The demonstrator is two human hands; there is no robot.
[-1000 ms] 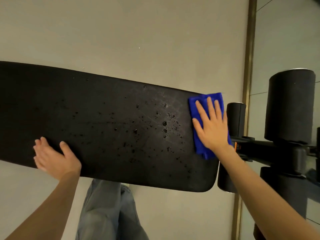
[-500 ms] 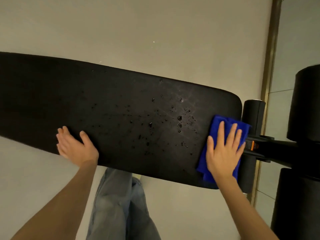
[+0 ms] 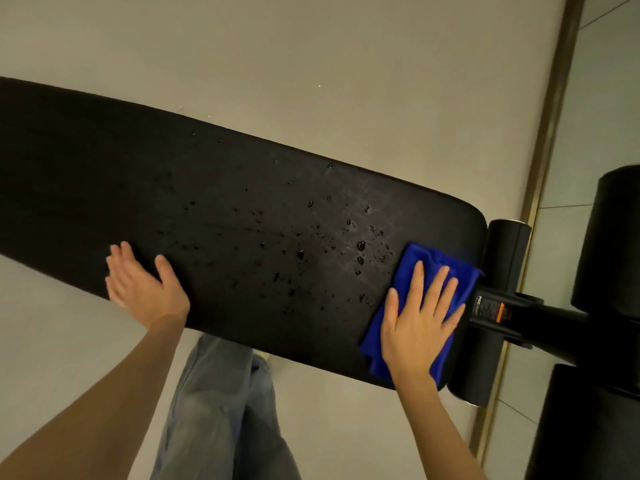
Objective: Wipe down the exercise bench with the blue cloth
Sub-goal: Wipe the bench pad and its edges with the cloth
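The black padded exercise bench [image 3: 194, 206] runs slantwise across the view, from the far left down to its rounded end at the right. The blue cloth [image 3: 410, 268] lies crumpled on that right end, near the front edge of the pad and just beside the black foam roller [image 3: 507, 251] behind it. The right hand [image 3: 417, 332] lies flat on top of the cloth with its fingers straight and slightly spread, pressing it onto the pad rather than gripping it; blue shows past the fingertips and along the thumb side. The left hand [image 3: 145, 289] rests open on the front edge of the pad well to the left, palm down, thumb out to the side, holding nothing. Between the two hands the pad is speckled with water droplets [image 3: 360, 245], thickest just to the left of the cloth. To the right of the cloth a black frame bar with an orange label [image 3: 498, 311] leads toward larger black rollers [image 3: 609, 244] at the picture's edge. A leg in blue jeans [image 3: 221, 410] shows below the bench, over a pale floor [image 3: 311, 57] crossed by a brass-coloured strip [image 3: 550, 133]
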